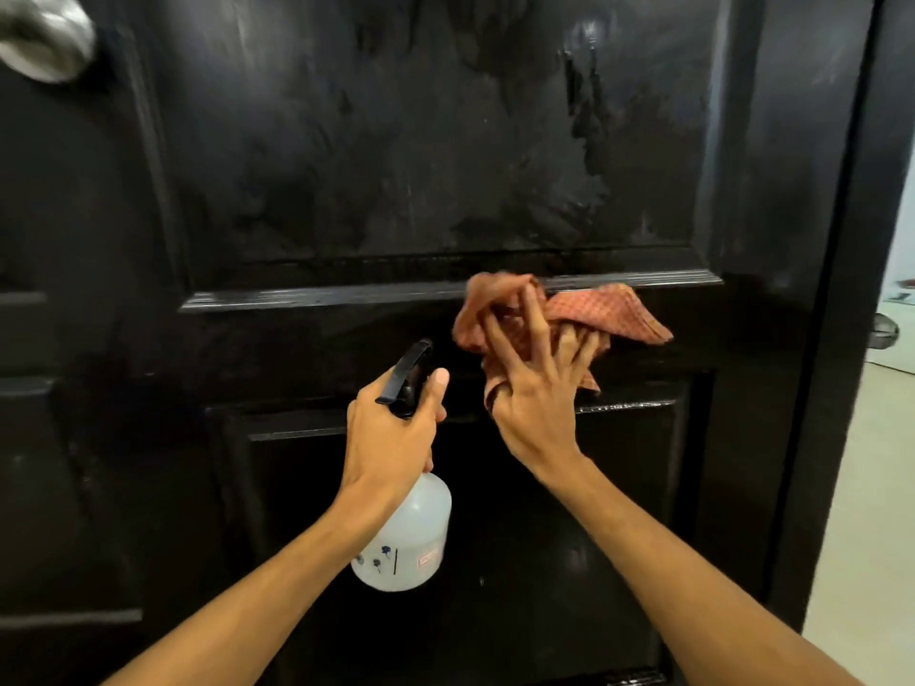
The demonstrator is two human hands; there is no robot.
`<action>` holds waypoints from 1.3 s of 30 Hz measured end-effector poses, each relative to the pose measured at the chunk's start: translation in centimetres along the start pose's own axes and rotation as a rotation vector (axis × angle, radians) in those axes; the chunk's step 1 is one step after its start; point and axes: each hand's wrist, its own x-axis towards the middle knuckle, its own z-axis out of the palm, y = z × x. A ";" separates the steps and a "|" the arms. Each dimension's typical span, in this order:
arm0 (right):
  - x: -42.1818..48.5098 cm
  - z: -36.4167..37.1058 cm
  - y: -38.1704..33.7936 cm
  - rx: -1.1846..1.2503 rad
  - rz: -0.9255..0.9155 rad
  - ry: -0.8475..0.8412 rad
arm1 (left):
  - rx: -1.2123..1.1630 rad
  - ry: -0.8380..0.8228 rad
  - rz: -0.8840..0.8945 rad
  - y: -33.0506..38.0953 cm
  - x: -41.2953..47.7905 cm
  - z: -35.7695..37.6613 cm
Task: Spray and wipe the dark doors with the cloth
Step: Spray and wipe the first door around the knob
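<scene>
Clamped round the neck of the bottle (pixel 403 534), the left hand (pixel 391 433) has its thumb lying up along the black trigger head (pixel 407 376). That head points to about 1 o'clock, at the door (pixel 396 165); the bottle's long axis runs near upright, its round body hanging at 6 o'clock under the fist. It is cloudy white plastic, smooth, with small blue flower prints and a pale label whose writing is too small to read

Right hand (pixel 537 398) presses the cloth (pixel 609 314) flat on the door's middle rail, fingers spread wide, so this grip is apart, not clenched. Rust-orange woven check, the cloth is bunched, one corner trailing to 3 o'clock. Glossy black painted panels with moulded edges show dull smeared streaks at 12 o'clock. A blurred metal knob (pixel 44 37) sits at 10 o'clock
</scene>
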 end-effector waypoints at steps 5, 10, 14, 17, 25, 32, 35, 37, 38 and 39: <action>0.8 0.5 -5.2 0.149 0.340 0.060 | 0.068 0.122 -0.013 -0.8 -0.6 -5.9; 0.1 1.9 -11.4 0.087 -0.237 -0.111 | 0.101 0.189 -0.012 -1.3 -1.2 -10.4; -0.5 2.9 -15.7 0.111 -0.099 -0.084 | 0.140 0.271 -0.008 -1.5 -1.1 -14.1; -0.6 3.4 -17.3 0.065 -0.509 -0.101 | 0.178 0.310 -0.005 -2.0 -1.6 -16.2; -0.6 5.6 -21.7 0.053 -0.760 -0.094 | 0.149 0.389 -0.071 -3.5 -2.0 -20.6; -0.9 6.6 -27.1 0.116 -0.852 -0.139 | 0.213 0.460 -0.072 -4.4 -2.3 -25.5; 2.9 6.4 -29.2 0.142 -0.752 -0.078 | 0.222 0.503 -0.074 -4.6 -2.4 -27.5; 4.5 6.4 -31.4 0.137 -0.594 -0.060 | 0.233 0.537 -0.072 -4.9 -2.5 -28.9; 4.0 6.6 -32.7 0.107 -0.654 -0.088 | 0.247 0.551 -0.077 -5.1 -2.5 -29.4; 3.0 7.1 -33.8 0.088 -0.771 -0.103 | 0.257 0.562 -0.081 -5.1 -2.6 -29.9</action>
